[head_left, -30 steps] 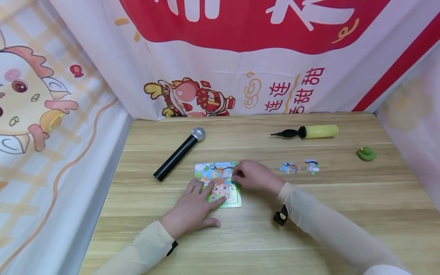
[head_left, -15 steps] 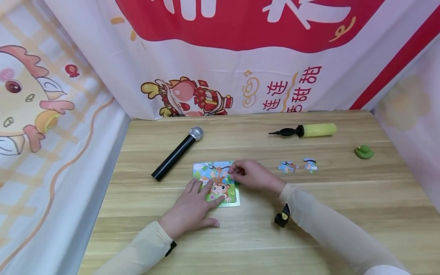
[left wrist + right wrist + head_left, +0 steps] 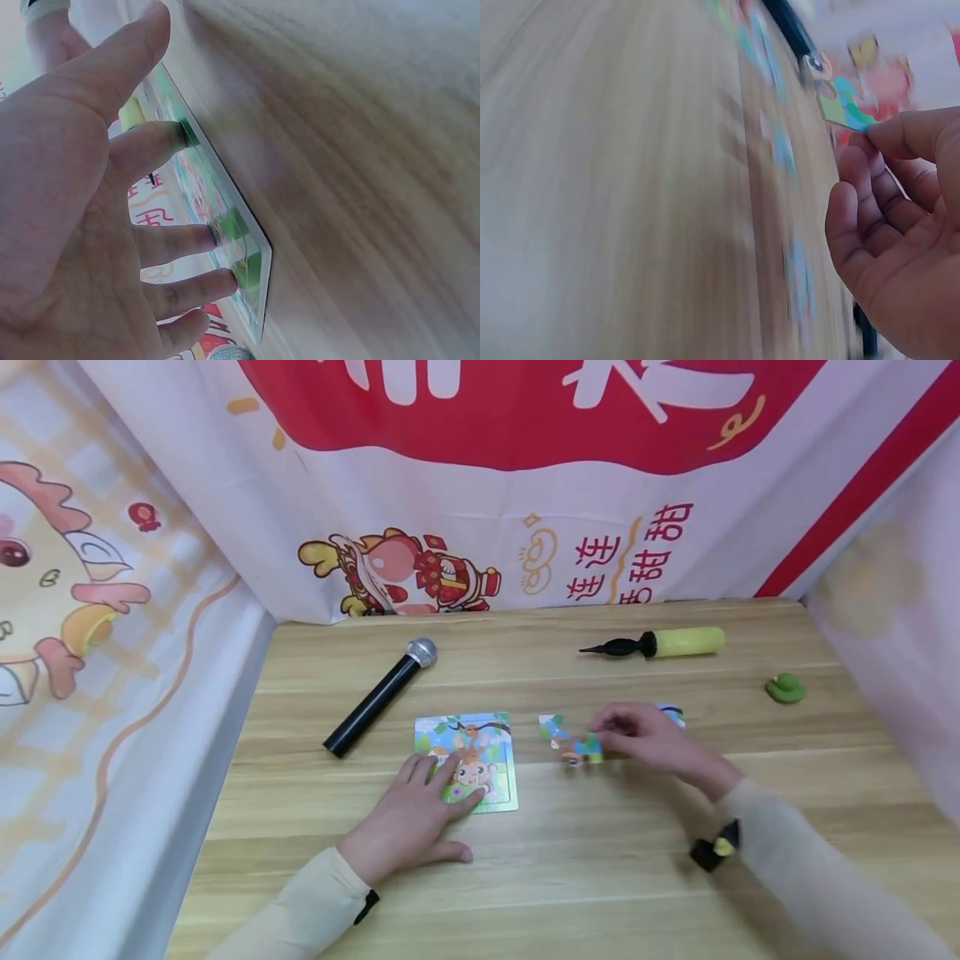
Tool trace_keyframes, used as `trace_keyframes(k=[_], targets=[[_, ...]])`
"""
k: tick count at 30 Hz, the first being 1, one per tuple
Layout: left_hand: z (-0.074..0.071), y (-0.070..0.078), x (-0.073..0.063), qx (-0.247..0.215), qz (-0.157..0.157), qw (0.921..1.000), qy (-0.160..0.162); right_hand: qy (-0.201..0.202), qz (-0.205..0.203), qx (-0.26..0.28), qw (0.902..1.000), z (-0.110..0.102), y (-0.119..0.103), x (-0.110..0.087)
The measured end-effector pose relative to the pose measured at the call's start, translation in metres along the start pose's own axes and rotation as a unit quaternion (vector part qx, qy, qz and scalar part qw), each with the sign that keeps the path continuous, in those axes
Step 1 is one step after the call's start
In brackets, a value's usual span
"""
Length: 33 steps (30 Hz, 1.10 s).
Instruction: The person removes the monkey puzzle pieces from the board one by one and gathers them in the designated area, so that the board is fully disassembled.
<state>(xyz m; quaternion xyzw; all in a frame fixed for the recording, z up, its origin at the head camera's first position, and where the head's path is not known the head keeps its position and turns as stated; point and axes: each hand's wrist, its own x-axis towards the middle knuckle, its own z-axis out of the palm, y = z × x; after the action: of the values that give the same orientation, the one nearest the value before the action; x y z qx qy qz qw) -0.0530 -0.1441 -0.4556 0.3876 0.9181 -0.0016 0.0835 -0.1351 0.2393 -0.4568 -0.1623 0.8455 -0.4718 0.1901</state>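
Observation:
My left hand [image 3: 408, 818] lies with spread fingers on a small jigsaw puzzle board [image 3: 513, 797] with a cartoon monkey picture. Its fingertips [image 3: 225, 282] touch the board's face in the left wrist view, and the thumb stands off to the side. To the right of the board, my right hand [image 3: 660, 743] pinches a puzzle piece [image 3: 843, 105] between thumb and forefinger. This piece shows a cartoon eye and green and blue patches. A loose puzzle piece [image 3: 551, 725] appears just left of the held one. Another piece [image 3: 672, 713] is partly hidden behind the right hand.
A black microphone [image 3: 378, 700] with a silver head lies left of the board. At the back right rests a yellow and black hand pump [image 3: 678, 643]. A small green hat-shaped object [image 3: 785, 688] sits at the far right. Printed cloth [image 3: 450, 502] hangs along the wooden table's back edge.
My right hand has moved right, away from the board's right edge, and now holds a piece among the loose ones. My left hand stays on the board.

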Motion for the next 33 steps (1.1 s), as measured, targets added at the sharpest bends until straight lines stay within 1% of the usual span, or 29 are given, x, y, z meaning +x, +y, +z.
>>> trace_keyframes(k=[3,5,8,10,13,16,19,23,26,30,33], targets=[[0.001,0.002,0.002,0.001,-0.001,1.0000,-0.003,0.019,0.046,-0.018,0.9986,-0.036,0.026,-0.036],[0.002,0.001,0.000,0.001,-0.007,0.9999,-0.008,0.022,0.083,-0.038,0.9956,-0.053,0.040,-0.056],[0.004,0.000,-0.002,-0.001,-0.014,0.9999,-0.009,0.026,0.112,-0.058,0.9917,-0.069,0.058,-0.078],[0.005,0.000,-0.004,-0.004,-0.015,0.9999,-0.004,0.029,0.121,-0.059,0.9905,-0.074,0.068,-0.087],[0.006,0.000,-0.003,-0.007,-0.013,0.9999,0.005,0.032,0.130,-0.047,0.9898,-0.077,0.078,-0.092],[0.006,0.000,0.000,-0.010,-0.009,0.9999,0.008,0.029,0.139,-0.043,0.9889,-0.077,0.083,-0.093],[0.006,0.002,0.003,-0.011,-0.005,0.9999,0.008,0.022,0.139,-0.056,0.9885,-0.076,0.082,-0.094],[0.004,0.002,0.003,-0.009,-0.005,0.9999,0.006,0.014,0.144,-0.080,0.9863,-0.075,0.079,-0.093],[0.004,0.002,0.003,-0.005,-0.006,0.9999,0.006,0.010,0.138,-0.090,0.9862,-0.075,0.079,-0.091],[0.004,0.002,0.004,0.002,-0.001,1.0000,0.007,0.012,0.122,-0.098,0.9876,-0.075,0.079,-0.091],[0.003,0.001,0.004,0.004,0.001,1.0000,0.007,0.018,0.114,-0.109,0.9873,-0.075,0.079,-0.091]])
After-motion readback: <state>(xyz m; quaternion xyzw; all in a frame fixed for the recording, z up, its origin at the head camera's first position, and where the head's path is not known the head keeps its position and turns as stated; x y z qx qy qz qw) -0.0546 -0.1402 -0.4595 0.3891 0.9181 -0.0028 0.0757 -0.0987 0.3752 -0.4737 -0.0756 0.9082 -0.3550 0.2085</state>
